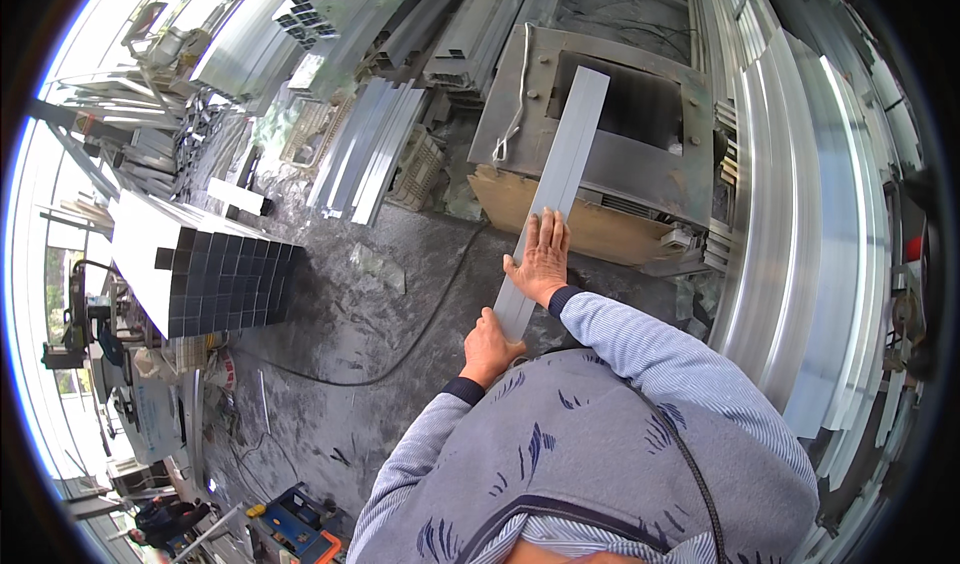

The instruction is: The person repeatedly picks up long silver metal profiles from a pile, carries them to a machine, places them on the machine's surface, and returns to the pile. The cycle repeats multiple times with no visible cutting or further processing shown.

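A long flat grey aluminium profile [570,144] slants away from my body, with its far end over the dark opening of a worn metal box [510,99]. My left hand [490,349] is closed on the near end, thumb along the edge and the other fingers mostly hidden beneath. Farther up, my right hand [543,259] spans the profile, its fingers pressed on the top face and the thumb at the left edge. Whether the far end touches the box, I cannot tell.
Stacked square tubes [230,279] stand at left, and a black cable [420,339] curves across the dusty floor. Long metal profiles [775,214] line the right side. More profiles [365,149] lie beyond, by a plastic crate [418,169]. A blue toolbox [295,524] sits lower left.
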### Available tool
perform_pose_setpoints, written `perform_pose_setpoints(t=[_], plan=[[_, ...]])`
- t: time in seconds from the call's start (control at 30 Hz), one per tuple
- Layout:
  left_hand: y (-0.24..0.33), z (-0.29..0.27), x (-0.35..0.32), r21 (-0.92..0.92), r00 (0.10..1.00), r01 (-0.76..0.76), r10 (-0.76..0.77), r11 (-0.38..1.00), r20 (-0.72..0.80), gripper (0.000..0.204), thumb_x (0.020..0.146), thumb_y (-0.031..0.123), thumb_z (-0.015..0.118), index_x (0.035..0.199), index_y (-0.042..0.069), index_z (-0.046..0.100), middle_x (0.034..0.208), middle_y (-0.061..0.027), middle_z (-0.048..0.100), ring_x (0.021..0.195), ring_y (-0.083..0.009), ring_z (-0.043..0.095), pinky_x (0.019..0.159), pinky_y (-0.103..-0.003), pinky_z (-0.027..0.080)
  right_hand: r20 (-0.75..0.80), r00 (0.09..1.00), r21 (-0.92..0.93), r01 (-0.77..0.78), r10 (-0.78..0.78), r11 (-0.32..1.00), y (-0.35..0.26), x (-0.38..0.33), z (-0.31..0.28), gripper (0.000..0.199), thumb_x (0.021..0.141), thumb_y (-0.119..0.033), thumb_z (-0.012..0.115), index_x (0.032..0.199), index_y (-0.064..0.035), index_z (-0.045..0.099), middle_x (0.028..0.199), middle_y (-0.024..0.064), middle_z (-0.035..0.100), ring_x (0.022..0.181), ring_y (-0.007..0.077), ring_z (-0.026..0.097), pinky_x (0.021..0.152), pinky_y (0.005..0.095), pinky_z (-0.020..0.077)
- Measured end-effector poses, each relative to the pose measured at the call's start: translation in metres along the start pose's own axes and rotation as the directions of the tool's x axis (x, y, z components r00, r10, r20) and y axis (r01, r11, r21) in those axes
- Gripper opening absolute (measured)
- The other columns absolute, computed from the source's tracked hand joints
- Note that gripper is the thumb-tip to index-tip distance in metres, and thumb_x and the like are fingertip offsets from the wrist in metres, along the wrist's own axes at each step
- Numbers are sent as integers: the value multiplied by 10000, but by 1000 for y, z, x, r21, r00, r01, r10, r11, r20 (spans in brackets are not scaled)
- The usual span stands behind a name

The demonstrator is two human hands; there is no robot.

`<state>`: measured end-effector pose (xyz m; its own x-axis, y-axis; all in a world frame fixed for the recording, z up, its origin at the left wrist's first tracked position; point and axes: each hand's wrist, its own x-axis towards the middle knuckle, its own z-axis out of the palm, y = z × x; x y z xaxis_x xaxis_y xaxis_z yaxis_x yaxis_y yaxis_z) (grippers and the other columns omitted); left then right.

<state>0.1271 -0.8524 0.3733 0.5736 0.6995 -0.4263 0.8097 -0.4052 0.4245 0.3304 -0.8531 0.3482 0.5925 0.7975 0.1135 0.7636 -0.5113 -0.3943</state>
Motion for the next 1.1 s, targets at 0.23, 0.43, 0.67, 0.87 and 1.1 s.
perform_pose_setpoints(t=[0.23, 0.43, 0.67, 0.87, 1.1], plan=[[-53, -6, -40, 38, 999, -2, 4, 999, -48, 862, 707, 392, 979, 1278, -30, 491, 1171, -304, 720, 1072, -486, 758, 914, -545, 635, 44, 986, 96, 158, -163, 983, -15, -40, -5, 983, 802, -397, 815, 1592, 83, 478, 1700, 314, 342, 1601, 516, 281, 1312, 626, 247], [-95, -27, -76, 57, 1000, 0, 1, 998, -15, 883, 684, 400, 1013, 1266, -9, 490, 1163, -313, 719, 1075, -495, 753, 920, -552, 630, 239, 880, 71, 406, -411, 911, 4, -31, -29, 956, 734, -230, 852, 1613, -62, 514, 1610, 222, 468, 1479, 420, 439, 1199, 585, 369], [-134, -67, -122, 154, 999, -15, 7, 988, 54, 880, 668, 372, 1012, 1287, 14, 500, 1163, -264, 733, 1043, -466, 767, 884, -533, 643, 446, 598, -203, 793, -667, 575, 6, 35, -53, 991, 750, -127, 886, 1655, -229, 493, 1636, 168, 491, 1592, 395, 383, 1261, 652, 303], [-161, -177, -132, 660, 812, 170, 275, 732, -515, 737, 728, 246, 947, 1355, 88, 592, 1248, -178, 693, 1241, -398, 646, 1109, -527, 498, 350, 486, 162, 811, -801, 562, -24, 44, -57, 695, 694, -143, 884, 1318, -38, 596, 1251, 151, 676, 1201, 367, 657, 1053, 496, 505], [-92, -146, -55, -55, 813, 34, -59, 998, -580, 670, 818, 300, 946, 1383, 52, 682, 1391, -188, 696, 1318, -388, 621, 1136, -506, 503, 96, 950, 505, 210, -296, 837, -39, 80, -52, 686, 767, -320, 936, 1294, -17, 618, 1197, 212, 739, 1089, 419, 743, 988, 504, 601]])
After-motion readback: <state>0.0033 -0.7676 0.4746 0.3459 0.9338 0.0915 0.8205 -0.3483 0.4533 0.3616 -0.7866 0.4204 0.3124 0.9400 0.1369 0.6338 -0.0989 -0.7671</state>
